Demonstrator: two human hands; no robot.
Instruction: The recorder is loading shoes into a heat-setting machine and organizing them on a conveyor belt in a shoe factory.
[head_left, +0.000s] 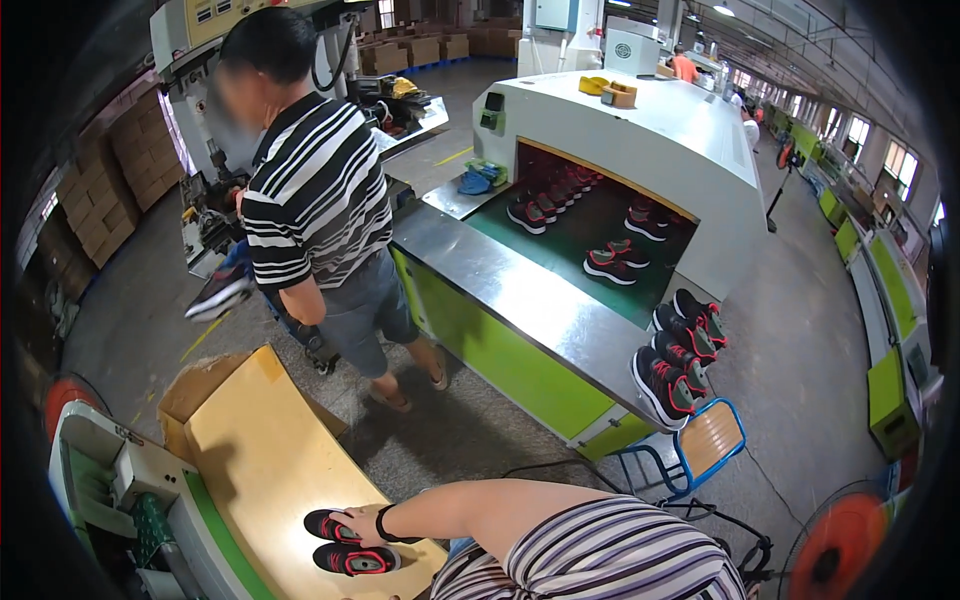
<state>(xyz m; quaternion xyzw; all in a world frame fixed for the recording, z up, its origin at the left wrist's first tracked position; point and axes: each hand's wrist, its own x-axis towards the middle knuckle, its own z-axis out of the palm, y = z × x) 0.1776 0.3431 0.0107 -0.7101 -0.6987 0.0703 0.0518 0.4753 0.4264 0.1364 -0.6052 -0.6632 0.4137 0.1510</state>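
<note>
Pair of low-cut black sneakers with red trim [335,557], side by side on the tan tabletop [258,430] at lower centre, toes toward the left. Right hand [358,527], with black wristband [383,526] and striped sleeve [620,545], laid over the far sneaker of the pair; fingers bent and touching near the shoe opening, firmness of grasp impossible to tell. Left hand: not clearly visible at the lower edge, state of fingers impossible to tell. Left of the tabletop: white-and-green machine [150,480]. Beyond: co-worker in striped polo shirt [325,185] and grey shorts, standing at another machine. To the right: white tunnel machine [640,115] with green conveyor belt [545,255] bearing similar sneakers; steel ledge [500,275] in front, more sneakers [662,388] lined up at its right end; below, blue-framed stool [714,440] with wooden seat.
</note>
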